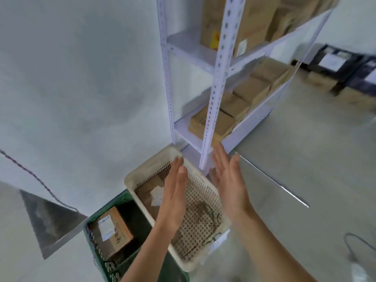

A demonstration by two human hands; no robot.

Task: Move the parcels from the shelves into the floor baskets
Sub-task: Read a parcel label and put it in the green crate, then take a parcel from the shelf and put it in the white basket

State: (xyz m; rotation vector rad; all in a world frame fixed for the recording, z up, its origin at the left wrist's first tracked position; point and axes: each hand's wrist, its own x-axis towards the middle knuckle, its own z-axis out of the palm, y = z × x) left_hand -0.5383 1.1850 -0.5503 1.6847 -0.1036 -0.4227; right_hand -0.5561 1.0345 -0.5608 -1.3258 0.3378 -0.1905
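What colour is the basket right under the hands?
The basket is cream white, dotted with small holes; the head view shows it.

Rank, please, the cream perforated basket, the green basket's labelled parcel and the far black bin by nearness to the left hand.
From the left hand:
1. Cream perforated plastic basket, directly beneath.
2. Labelled brown cardboard parcel, lower left, in the green basket.
3. Black bin, far upper right.

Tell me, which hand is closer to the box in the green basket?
Left. The left hand hovers above the white basket, just right of the box; the right hand is farther right, by the shelf leg.
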